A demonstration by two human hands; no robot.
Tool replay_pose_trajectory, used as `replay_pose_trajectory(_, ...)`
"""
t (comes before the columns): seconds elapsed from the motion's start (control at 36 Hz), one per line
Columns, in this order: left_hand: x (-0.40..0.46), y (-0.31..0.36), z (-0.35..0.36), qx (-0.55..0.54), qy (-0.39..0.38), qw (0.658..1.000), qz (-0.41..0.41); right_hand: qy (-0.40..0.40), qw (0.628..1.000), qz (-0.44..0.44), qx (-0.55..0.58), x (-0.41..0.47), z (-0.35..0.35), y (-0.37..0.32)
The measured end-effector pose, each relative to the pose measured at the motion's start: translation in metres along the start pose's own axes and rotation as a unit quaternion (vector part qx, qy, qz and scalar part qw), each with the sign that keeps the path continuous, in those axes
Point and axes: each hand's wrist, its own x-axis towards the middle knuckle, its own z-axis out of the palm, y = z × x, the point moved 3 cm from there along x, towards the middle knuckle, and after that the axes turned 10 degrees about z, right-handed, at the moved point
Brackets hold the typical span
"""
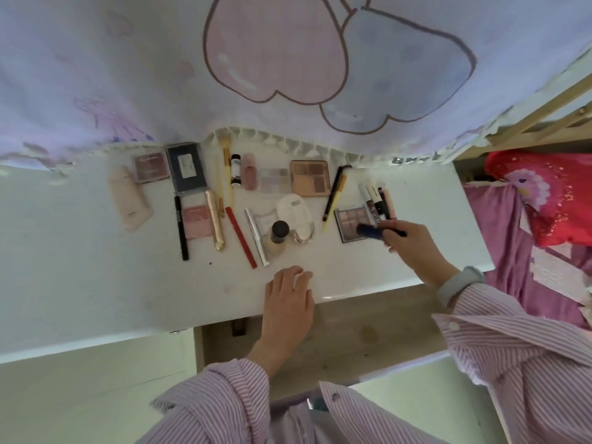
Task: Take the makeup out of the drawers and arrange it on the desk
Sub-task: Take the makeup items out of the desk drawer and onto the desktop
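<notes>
Several makeup items lie spread on the white desk (pixel 80 257): a pink tube (pixel 129 200), palettes (pixel 310 178), a dark compact (pixel 186 169), pencils, brushes and a foundation bottle (pixel 278 238). My right hand (pixel 413 243) grips a dark blue tube (pixel 370 230) and holds it over an eyeshadow palette (pixel 352 219) at the right of the desk. My left hand (pixel 288 299) rests flat on the desk's front edge, fingers slightly apart, holding nothing. Below the desk edge an open wooden drawer (pixel 352 334) shows one small dark item (pixel 239 326) at its left.
A printed curtain (pixel 288 75) with a fringed hem hangs along the back of the desk. At the right stand a wooden frame (pixel 544 120), a red cushion (pixel 551 193) and purple fabric (pixel 512 251). White cabinet fronts (pixel 89 379) flank the drawer.
</notes>
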Motion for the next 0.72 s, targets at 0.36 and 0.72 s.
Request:
replay_pose_trajectory(0.36,0.031,0.041,0.061,0.127,-0.062,0.982,-0.124,0.178,0.983,-0.016,0.031,0.104,-0.036,0.041)
replay_pose_trajectory(0.72,0.029,0.041,0.072,0.188,-0.067,0.969,-0.144,0.076,0.99,-0.094,-0.076,0.111,-0.023,0.064)
